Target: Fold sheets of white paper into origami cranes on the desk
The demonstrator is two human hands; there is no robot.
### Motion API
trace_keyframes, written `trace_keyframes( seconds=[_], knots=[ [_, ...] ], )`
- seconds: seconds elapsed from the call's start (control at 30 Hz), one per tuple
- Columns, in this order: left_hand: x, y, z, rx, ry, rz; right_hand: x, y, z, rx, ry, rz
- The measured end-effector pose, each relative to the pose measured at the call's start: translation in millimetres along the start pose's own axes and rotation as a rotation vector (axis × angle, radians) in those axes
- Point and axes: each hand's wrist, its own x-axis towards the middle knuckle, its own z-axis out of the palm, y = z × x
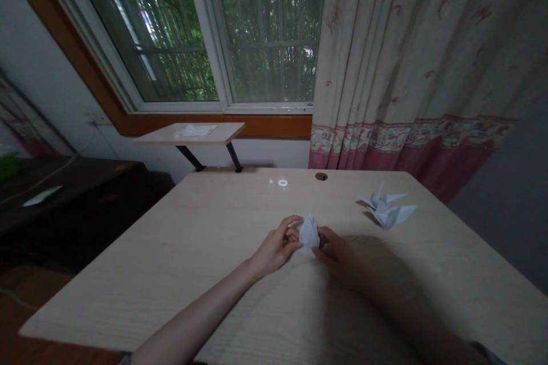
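A small piece of folded white paper point(309, 234), kite-like with its point upward, is held between both hands over the middle of the desk. My left hand point(276, 244) pinches its left edge, thumb toward the lower side. At the right edge, my right hand point(338, 254) grips the paper with thumb and bent fingers; part of that hand lies in shadow. Two white paper cranes point(387, 214) rest close together on the desk to the right, their wings spread.
The pale wooden desk point(205, 274) has a round cable hole point(321, 177) near its back edge. A raised shelf point(226, 132) at the back left bears some white paper point(196, 130). Behind stand a window and a patterned curtain point(411, 68). A dark cabinet point(107, 168) is at left.
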Motion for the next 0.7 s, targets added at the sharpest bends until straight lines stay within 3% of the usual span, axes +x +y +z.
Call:
trace_keyframes(
  seconds=[0.23, 0.5, 0.7],
  knots=[
    [-1.1, -1.8, 2.7, 0.011, 0.012, 0.064, 1.3, -2.1, 0.4, -0.072, 0.125, -0.023],
    [-1.6, 2.9, 3.8, 0.262, 0.143, 0.209, 2.0, -12.3, -1.9, -0.170, 0.094, -0.113],
    [-2.5, 19.2, 1.7, 0.381, -0.007, 0.208, 0.9, -4.8, 3.4, -0.213, 0.086, -0.216]
  ],
)
